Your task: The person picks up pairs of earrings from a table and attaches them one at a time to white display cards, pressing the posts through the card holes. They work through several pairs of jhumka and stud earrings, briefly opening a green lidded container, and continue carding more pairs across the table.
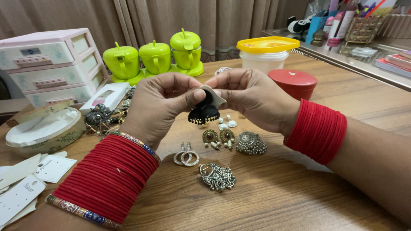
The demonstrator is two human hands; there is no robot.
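So we've got a black earring [204, 112] held up in the air just over the middle of the wooden bench [274, 188]. It's a dome-shaped bell kind, matte black all over, with a row of tiny beads dangling along the bottom rim. Its top is tucked against a small pale card [215, 96], and we can't tell whether it's hooked through the card or just pressed against it.

Both hands meet around it. Our left hand [156, 107] comes in from the lower left, thumb laid flat across the top of the earring, other fingers curled behind, so that grip is pinched shut on the earring. Our right hand [252, 98] reaches in from the right with its fingertips pressed together on the card's edge, knuckles up. Both wrists carry thick stacks of red bangles [319, 130].

Lying on the bench right below: a pair of round gold earrings [218, 137], a silver dome earring [251, 143], silver hoops [186, 156] and an ornate silver piece [217, 176]. Further back sit three green apple-shaped pots [155, 57] and a red lidded tub [295, 83].
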